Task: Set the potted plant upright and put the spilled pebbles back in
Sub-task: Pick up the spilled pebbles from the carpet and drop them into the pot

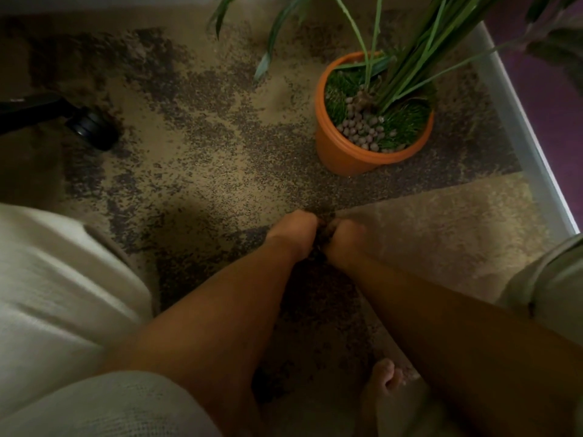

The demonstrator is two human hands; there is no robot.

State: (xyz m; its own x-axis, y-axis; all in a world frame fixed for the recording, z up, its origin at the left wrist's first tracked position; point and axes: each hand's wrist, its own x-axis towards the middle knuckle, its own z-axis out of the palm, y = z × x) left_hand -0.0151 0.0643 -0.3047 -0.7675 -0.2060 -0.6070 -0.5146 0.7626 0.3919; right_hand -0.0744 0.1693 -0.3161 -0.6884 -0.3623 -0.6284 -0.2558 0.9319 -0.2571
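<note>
The orange pot (344,156) stands upright on the patterned carpet at the upper right, with long green leaves (407,64) rising from it. Grey-pink pebbles (362,127) lie heaped inside the pot beside a patch of green grass. My left hand (293,230) and my right hand (344,238) are pressed together low on the carpet, in front of and left of the pot. Their fingers curl downward around a dark clump of pebbles (318,255) that shows between the wrists. The fingertips are hidden.
A black chair caster (91,127) and its leg sit at the left. A white skirting edge (520,130) runs down the right, close behind the pot. My bare foot (385,383) rests on the carpet below my arms, and light fabric (63,294) covers my left knee.
</note>
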